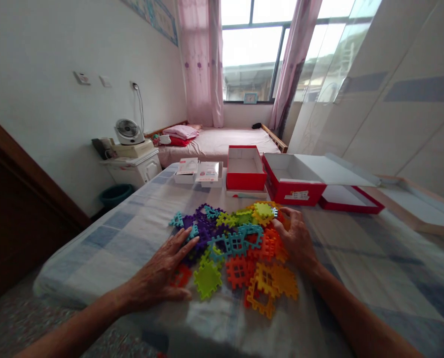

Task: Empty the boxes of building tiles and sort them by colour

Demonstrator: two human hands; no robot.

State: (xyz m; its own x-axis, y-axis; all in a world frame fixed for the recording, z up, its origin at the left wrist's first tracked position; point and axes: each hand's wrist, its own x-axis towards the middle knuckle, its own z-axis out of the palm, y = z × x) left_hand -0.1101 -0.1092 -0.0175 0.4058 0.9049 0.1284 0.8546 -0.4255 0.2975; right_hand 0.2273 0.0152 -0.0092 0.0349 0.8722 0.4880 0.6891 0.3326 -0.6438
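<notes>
A heap of plastic interlocking building tiles with toothed edges lies on the table. Purple tiles (199, 223) are at its left, light blue window tiles (237, 243) in the middle, and a yellow-green tile (207, 279) at the front. Orange tiles (286, 281) and red tiles (239, 272) fill the right side. My left hand (162, 266) rests at the left edge of the heap, fingers spread over purple and red tiles. At the right edge, my right hand (298, 238) curves round orange tiles, thumb and forefinger apart near a pale yellow-green tile (264, 210); its other fingers are partly hidden.
Behind the heap stand two small white boxes (185, 171), an open red box (246, 180) and a larger red box (296, 191) with its flap out. Further right lie a shallow red tray (351, 201) and a pale lid (419, 204). A checked cloth (106, 258) covers the table.
</notes>
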